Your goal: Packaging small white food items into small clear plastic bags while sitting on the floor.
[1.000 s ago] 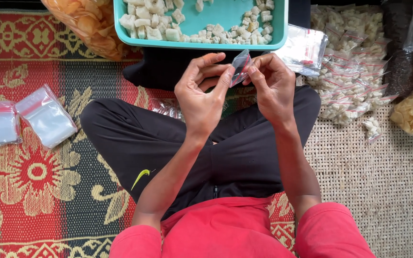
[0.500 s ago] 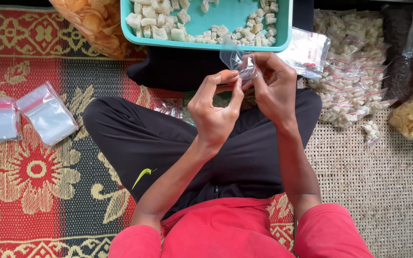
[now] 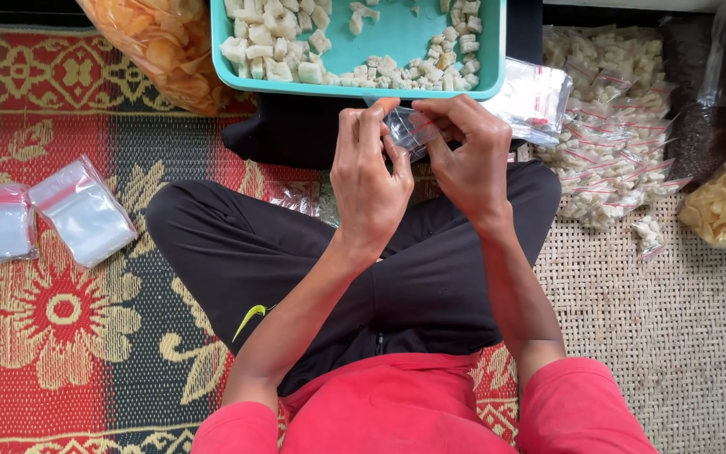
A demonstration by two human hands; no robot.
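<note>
My left hand (image 3: 369,181) and right hand (image 3: 466,160) both pinch a small clear zip bag (image 3: 405,130) just below the teal tray (image 3: 350,87) of pale snack cubes (image 3: 275,55); I judge the slick film could slip or tear.

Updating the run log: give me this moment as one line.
left hand: pinching small clear bag | right hand: pinching same bag | bag: over teal tray edge | filled bags pile: right
</note>
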